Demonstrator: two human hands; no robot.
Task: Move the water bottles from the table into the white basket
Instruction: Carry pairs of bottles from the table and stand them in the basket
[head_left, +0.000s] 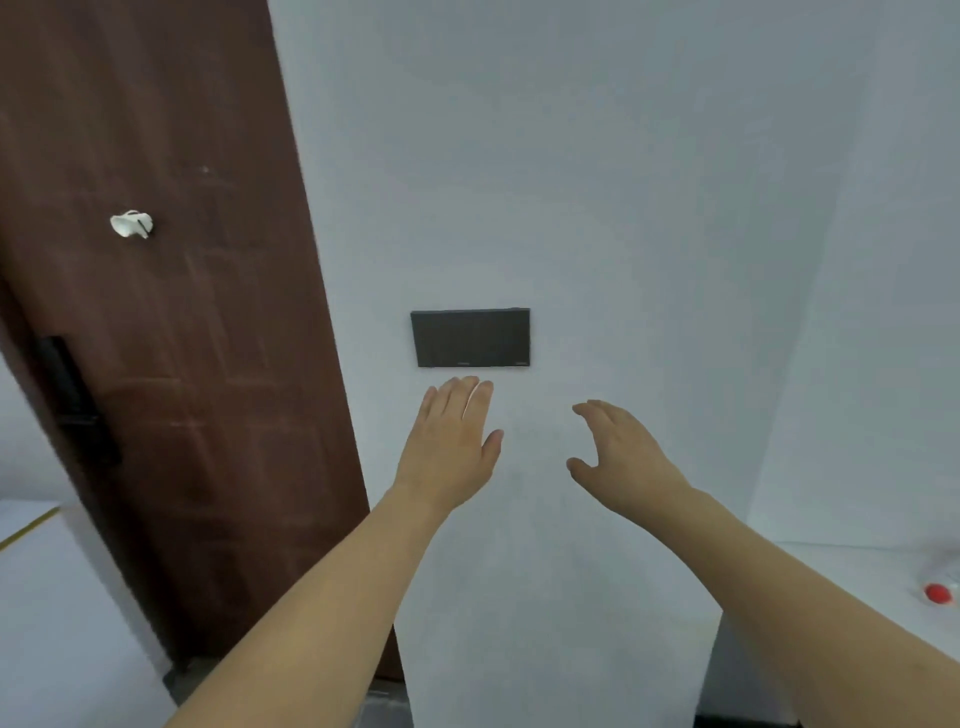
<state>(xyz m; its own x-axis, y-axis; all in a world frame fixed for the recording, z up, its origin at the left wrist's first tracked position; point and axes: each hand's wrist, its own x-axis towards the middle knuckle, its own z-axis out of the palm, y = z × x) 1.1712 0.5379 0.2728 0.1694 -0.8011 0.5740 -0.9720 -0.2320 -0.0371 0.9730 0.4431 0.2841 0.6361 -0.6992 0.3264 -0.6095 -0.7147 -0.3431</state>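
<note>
Both arms reach forward toward a white wall. My left hand (451, 441) is flat with fingers straight, holding nothing. My right hand (618, 448) is slightly cupped with fingers apart, also holding nothing. At the far right edge, a clear water bottle with a red cap (938, 592) lies on a white table (831, 582), well right of my right hand. No white basket is in view.
A dark rectangular panel (470, 338) is mounted on the wall just above my hands. A brown door (171, 312) with a black handle (78, 400) and a white hook (131, 224) stands on the left. A white surface (47, 597) lies at lower left.
</note>
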